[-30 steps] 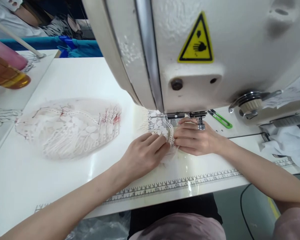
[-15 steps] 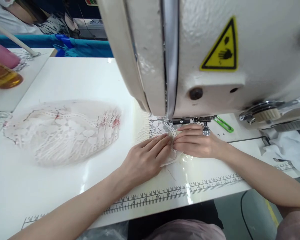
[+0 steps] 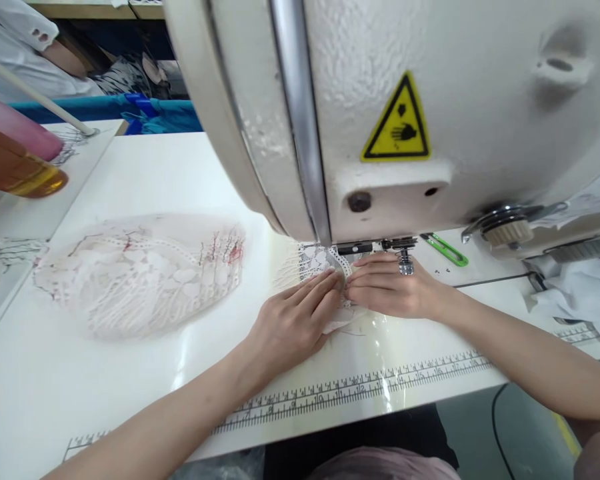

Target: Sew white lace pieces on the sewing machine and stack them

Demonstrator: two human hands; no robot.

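Note:
A small piece of white lace (image 3: 314, 261) lies under the head of a cream sewing machine (image 3: 395, 107), beside the presser foot (image 3: 404, 257). My left hand (image 3: 291, 320) rests on the lace's near edge with its fingers stretched flat and pressed together. My right hand (image 3: 391, 288) lies flat on the lace from the right, its fingertips meeting the left hand's just in front of the presser foot. Part of the lace is hidden under both hands.
A pile of white lace pieces with red threads (image 3: 140, 273) lies on the white table (image 3: 130, 173) to the left. Green snips (image 3: 445, 250) lie behind the machine foot. A printed ruler (image 3: 360, 387) runs along the front edge. An amber bottle (image 3: 15, 170) stands far left.
Both hands stay on the lace with fingertips closer together than a second ago. The view has shifted slightly; the pile has not moved.

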